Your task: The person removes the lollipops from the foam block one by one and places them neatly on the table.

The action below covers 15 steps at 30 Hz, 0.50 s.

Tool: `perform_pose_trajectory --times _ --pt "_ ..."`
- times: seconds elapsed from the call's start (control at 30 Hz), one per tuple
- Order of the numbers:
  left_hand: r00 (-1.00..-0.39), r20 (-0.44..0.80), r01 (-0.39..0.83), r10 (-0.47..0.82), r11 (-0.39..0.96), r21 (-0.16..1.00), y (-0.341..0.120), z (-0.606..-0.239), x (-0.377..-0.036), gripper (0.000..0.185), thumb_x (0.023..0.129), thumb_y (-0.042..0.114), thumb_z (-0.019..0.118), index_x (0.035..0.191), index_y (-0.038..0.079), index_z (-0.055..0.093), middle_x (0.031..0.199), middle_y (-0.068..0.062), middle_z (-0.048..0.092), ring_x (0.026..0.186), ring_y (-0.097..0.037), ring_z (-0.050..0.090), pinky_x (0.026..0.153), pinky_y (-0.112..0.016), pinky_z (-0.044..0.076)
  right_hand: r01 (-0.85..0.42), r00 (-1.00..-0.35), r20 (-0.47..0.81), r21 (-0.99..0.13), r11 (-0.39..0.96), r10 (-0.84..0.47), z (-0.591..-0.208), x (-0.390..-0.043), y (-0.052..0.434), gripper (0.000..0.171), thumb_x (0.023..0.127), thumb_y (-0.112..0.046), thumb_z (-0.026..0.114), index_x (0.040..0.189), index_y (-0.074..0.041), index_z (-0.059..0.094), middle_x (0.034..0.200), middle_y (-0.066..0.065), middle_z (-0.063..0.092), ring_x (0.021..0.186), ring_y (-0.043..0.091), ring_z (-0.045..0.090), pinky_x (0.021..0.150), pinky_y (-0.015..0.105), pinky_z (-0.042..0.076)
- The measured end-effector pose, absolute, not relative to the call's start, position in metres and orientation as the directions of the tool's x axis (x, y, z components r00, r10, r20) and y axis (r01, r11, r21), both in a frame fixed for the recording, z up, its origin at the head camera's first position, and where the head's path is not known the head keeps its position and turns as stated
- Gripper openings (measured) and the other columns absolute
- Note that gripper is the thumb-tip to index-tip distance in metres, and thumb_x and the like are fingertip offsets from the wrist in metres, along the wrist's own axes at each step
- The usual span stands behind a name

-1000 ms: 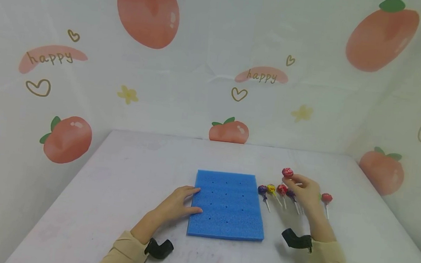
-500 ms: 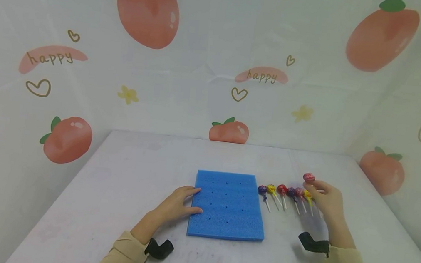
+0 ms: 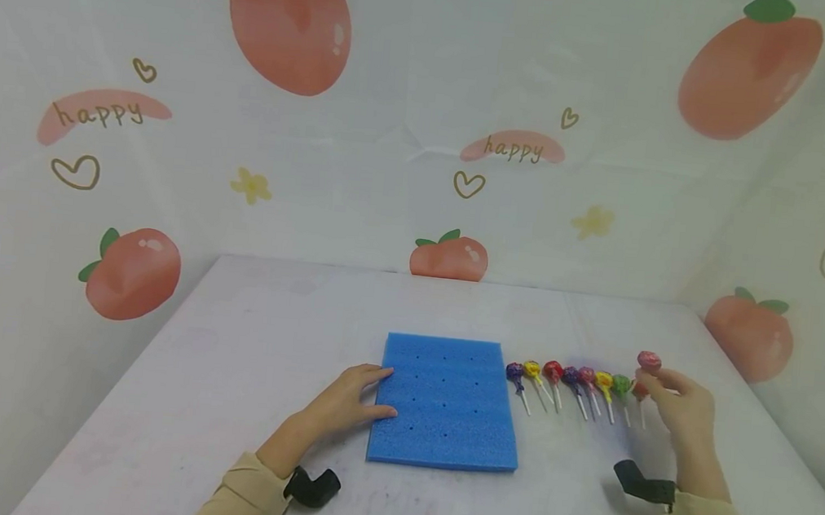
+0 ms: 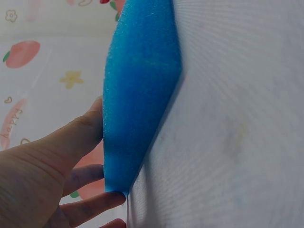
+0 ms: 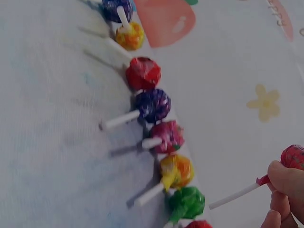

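Observation:
A blue foam pad (image 3: pixel 447 404) with rows of small holes lies flat on the white table (image 3: pixel 226 372). My left hand (image 3: pixel 379 389) rests with straight fingers against the pad's left edge; in the left wrist view the fingers (image 4: pixel 76 147) touch the foam pad (image 4: pixel 140 90). My right hand (image 3: pixel 655 381) hovers at the right end of a row of lollipops (image 3: pixel 570 376) and pinches the stick of a pink lollipop (image 3: pixel 648 361). The right wrist view shows that held lollipop (image 5: pixel 293 156) above the row (image 5: pixel 152 105).
Several wrapped lollipops lie side by side right of the pad, sticks toward me. White cloth walls with peach prints (image 3: pixel 449 257) close the table at the back and both sides. Bare table stretches left of the pad.
My right hand has carried the pink lollipop rightward, from over the middle of the row to its right end, uncovering more lollipops. The left hand and the foam pad have not moved.

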State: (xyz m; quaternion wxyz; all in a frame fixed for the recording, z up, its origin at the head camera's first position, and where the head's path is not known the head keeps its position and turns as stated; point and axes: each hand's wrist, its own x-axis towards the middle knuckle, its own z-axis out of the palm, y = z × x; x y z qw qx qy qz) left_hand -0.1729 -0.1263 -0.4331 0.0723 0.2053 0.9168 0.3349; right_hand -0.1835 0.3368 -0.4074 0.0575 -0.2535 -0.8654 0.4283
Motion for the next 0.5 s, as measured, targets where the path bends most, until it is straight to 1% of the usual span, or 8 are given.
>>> perform_pose_trajectory --times 0.07,0.1,0.13,0.17,0.2,0.37,0.4,0.5 --pt "-0.905 0.006 0.330 0.426 0.691 0.643 -0.126 -0.433 -0.173 0.067 0.083 0.035 0.069 0.138 0.005 0.045 0.139 -0.020 0.046 0.132 -0.038 0.040 0.108 -0.053 0.035 0.407 -0.857 -0.136 -0.770 0.492 0.497 -0.407 -0.181 0.340 0.072 0.087 -0.059 0.050 0.134 -0.004 0.049 0.133 0.022 0.047 0.120 0.040 0.037 0.078 0.056 0.043" --pt "-0.904 0.007 0.332 0.427 0.692 0.641 -0.126 -0.433 -0.173 0.067 0.083 0.035 0.069 0.138 0.004 0.045 0.139 -0.020 0.046 0.132 -0.038 0.040 0.108 -0.053 0.035 0.415 -0.855 -0.145 -0.768 0.488 0.498 -0.407 -0.181 0.341 0.072 0.088 -0.058 0.048 0.135 -0.004 0.047 0.137 0.024 0.043 0.123 0.041 0.035 0.081 0.058 0.043" --pt "-0.904 0.010 0.335 0.428 0.693 0.639 -0.126 -0.433 -0.172 0.067 0.083 0.035 0.069 0.137 0.004 0.045 0.138 -0.020 0.046 0.131 -0.038 0.040 0.108 -0.053 0.035 0.417 -0.855 -0.160 -0.776 0.473 0.493 -0.406 -0.179 0.342 0.073 0.089 -0.057 0.047 0.137 -0.002 0.044 0.141 0.026 0.038 0.127 0.043 0.031 0.090 0.062 0.039" --pt "-0.903 0.012 0.338 0.429 0.694 0.636 -0.126 -0.433 -0.172 0.067 0.083 0.036 0.069 0.137 0.003 0.045 0.138 -0.021 0.047 0.131 -0.038 0.040 0.107 -0.053 0.035 0.435 -0.848 -0.173 -0.769 0.469 0.501 -0.406 -0.178 0.343 0.074 0.089 -0.058 0.046 0.138 -0.003 0.042 0.143 0.025 0.036 0.128 0.042 0.030 0.084 0.060 0.041" --pt "-0.903 0.012 0.339 0.430 0.695 0.634 -0.126 -0.433 -0.172 0.068 0.083 0.036 0.069 0.137 0.003 0.045 0.138 -0.021 0.047 0.131 -0.038 0.041 0.107 -0.053 0.035 0.438 -0.849 -0.188 -0.774 0.457 0.494 -0.405 -0.177 0.345 0.075 0.089 -0.058 0.046 0.140 -0.002 0.039 0.145 0.026 0.033 0.130 0.044 0.027 0.092 0.063 0.037" --pt "-0.903 0.010 0.338 0.429 0.699 0.630 -0.125 -0.432 -0.172 0.068 0.083 0.036 0.069 0.137 0.002 0.045 0.138 -0.021 0.046 0.131 -0.039 0.040 0.107 -0.053 0.035 0.450 -0.838 -0.185 -0.766 0.459 0.514 -0.405 -0.174 0.349 0.072 0.091 -0.052 0.047 0.139 0.002 0.039 0.143 0.027 0.035 0.129 0.043 0.032 0.095 0.060 0.039" --pt "-0.904 0.009 0.336 0.427 0.698 0.633 -0.125 -0.432 -0.171 0.068 0.083 0.036 0.069 0.137 0.002 0.045 0.138 -0.022 0.046 0.131 -0.039 0.040 0.108 -0.053 0.035 0.451 -0.838 -0.193 -0.772 0.448 0.511 -0.406 -0.174 0.351 0.072 0.091 -0.050 0.047 0.139 0.003 0.038 0.144 0.028 0.034 0.130 0.044 0.031 0.103 0.061 0.033" --pt "-0.908 0.009 0.328 0.420 0.697 0.637 -0.124 -0.430 -0.171 0.068 0.083 0.035 0.069 0.137 0.002 0.045 0.138 -0.022 0.046 0.132 -0.039 0.039 0.108 -0.054 0.034 0.477 -0.824 -0.222 -0.768 0.427 0.521 -0.407 -0.174 0.354 0.073 0.091 -0.051 0.047 0.139 0.003 0.037 0.145 0.028 0.033 0.130 0.044 0.031 0.104 0.062 0.031"
